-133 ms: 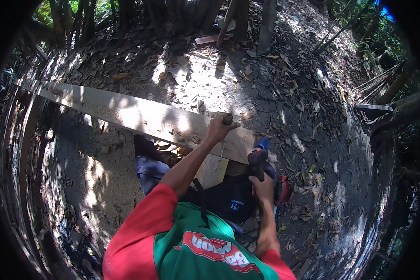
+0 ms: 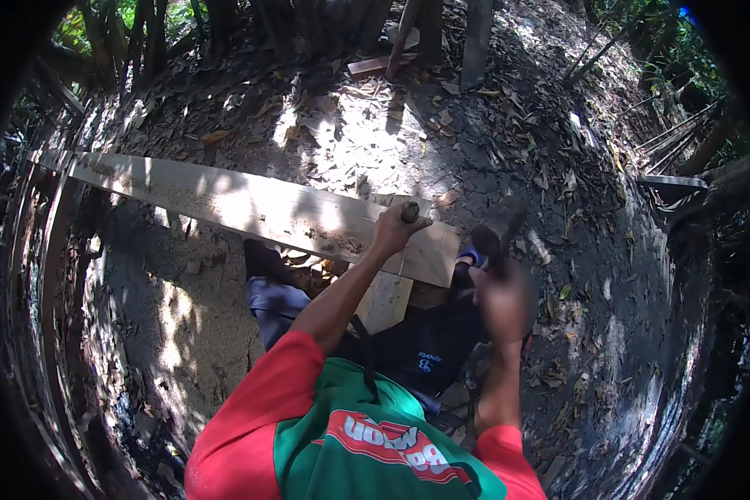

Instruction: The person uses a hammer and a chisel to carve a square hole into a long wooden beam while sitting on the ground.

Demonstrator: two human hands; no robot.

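A long pale plank (image 2: 267, 204) runs from the far left to just in front of me, with drawn lines across its near right end. My left hand (image 2: 390, 233) is closed over that end, gripping what looks like a chisel by its round-topped handle (image 2: 409, 212); the blade is hidden below the fist. Off the plank's right end, my right hand (image 2: 505, 304) is closed around a dark mallet (image 2: 497, 237), raised and smeared by motion. Under the plank, a pale wood block (image 2: 383, 302) shows between my legs.
Wood shavings lie on the plank. Dry leaves cover the dark ground (image 2: 592, 250). Upright posts and trunks (image 2: 477, 46) stand at the far side, near a reddish wood piece (image 2: 378, 66). A blue item (image 2: 470, 252) shows beside the plank's right end.
My right hand has swung the mallet up and to the right, away from my left hand. The left hand keeps its place on the plank.
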